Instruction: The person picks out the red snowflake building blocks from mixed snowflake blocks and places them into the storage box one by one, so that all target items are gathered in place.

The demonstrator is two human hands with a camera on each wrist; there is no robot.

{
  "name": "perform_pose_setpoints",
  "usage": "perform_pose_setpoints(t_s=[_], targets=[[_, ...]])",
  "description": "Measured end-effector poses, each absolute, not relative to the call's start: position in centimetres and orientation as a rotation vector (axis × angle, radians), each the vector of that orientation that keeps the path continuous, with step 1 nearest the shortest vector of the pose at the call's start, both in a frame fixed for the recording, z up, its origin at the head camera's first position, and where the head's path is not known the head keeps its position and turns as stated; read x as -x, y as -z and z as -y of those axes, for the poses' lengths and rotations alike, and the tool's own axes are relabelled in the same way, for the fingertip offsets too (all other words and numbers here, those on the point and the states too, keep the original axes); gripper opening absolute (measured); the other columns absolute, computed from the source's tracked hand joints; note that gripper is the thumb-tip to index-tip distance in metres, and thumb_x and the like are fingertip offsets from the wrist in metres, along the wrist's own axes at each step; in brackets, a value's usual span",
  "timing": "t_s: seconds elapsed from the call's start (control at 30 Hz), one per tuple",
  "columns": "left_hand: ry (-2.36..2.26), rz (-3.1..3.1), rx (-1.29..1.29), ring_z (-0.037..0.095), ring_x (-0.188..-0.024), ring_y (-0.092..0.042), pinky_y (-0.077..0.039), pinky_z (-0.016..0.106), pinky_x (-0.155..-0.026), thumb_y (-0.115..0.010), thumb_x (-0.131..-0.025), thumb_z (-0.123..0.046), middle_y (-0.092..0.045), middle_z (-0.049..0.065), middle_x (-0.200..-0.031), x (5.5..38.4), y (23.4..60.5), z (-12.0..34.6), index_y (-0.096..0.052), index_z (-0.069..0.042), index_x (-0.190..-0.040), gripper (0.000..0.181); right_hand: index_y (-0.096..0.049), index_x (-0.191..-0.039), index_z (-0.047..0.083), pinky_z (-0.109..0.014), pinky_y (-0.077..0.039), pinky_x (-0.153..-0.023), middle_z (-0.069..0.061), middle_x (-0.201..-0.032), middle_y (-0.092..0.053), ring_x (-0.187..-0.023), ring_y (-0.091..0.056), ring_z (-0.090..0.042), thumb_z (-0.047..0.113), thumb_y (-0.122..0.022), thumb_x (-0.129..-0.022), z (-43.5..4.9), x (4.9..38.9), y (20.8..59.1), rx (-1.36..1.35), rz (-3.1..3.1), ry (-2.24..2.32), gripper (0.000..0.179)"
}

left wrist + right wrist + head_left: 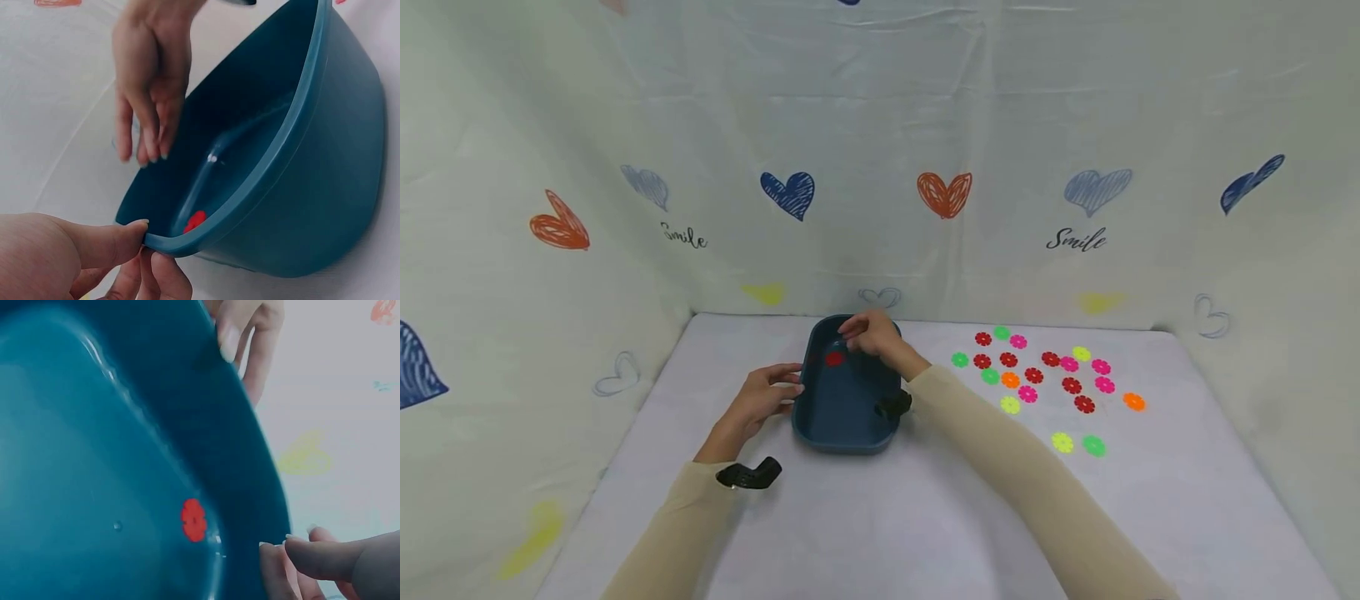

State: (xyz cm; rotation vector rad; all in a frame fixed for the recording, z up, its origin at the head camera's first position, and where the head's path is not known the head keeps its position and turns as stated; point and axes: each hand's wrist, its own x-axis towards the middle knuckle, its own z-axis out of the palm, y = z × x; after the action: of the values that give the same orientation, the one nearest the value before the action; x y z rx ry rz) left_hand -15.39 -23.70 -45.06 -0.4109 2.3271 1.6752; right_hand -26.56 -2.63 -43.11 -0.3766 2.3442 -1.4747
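Observation:
A dark blue rectangular plastic basin (847, 423) stands on the white table. My left hand (758, 402) pinches its rim on the left side, thumb on top and fingers curled beneath, as the left wrist view shows. Over the far end of the basin hangs my right hand (874, 335), its fingers loosely bent downward. Between those fingers I see nothing held, in the left wrist view or the right wrist view. One red flower-shaped disc (194, 520) lies flat on the basin's floor, close to the far left corner.
Several flower-shaped discs in dark red, pink, green, yellow and orange lie spread on the table to the right, among them an orange disc (1134, 402) and a green disc (1093, 446). A white curtain (865, 125) printed with hearts hangs behind the table and along its sides.

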Motion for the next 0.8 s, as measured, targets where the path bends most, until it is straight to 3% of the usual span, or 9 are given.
perform_pose_setpoints(t_s=[0.53,0.8], targets=[[-1.633,-2.347,0.364,0.019,-0.097,-0.063,-0.059,0.026,-0.078,-0.062,-0.104,-0.002,-0.055,0.027,-0.139,15.4,45.1,23.9,-0.048,0.004,-0.154,0.052,-0.073,-0.123,-0.004,-0.034,-0.058,-0.093,-0.019,-0.122,-0.074,-0.114,-0.070,-0.029,-0.006,-0.069,-0.096,-2.7,23.4,41.6,0.453,-2.309,1.457,0.028],[-1.600,-2.350,0.368,0.023,-0.103,-0.064,-0.059,0.028,-0.082,-0.061,-0.105,-0.004,-0.052,0.029,-0.142,15.4,44.7,23.7,-0.045,0.004,-0.156,0.054,-0.075,-0.121,-0.003,-0.035,-0.060,-0.092,-0.017,-0.118,-0.075,-0.107,-0.072,-0.026,-0.007,-0.071,-0.096,-5.3,22.0,41.4,0.409,-2.319,1.471,0.026]])
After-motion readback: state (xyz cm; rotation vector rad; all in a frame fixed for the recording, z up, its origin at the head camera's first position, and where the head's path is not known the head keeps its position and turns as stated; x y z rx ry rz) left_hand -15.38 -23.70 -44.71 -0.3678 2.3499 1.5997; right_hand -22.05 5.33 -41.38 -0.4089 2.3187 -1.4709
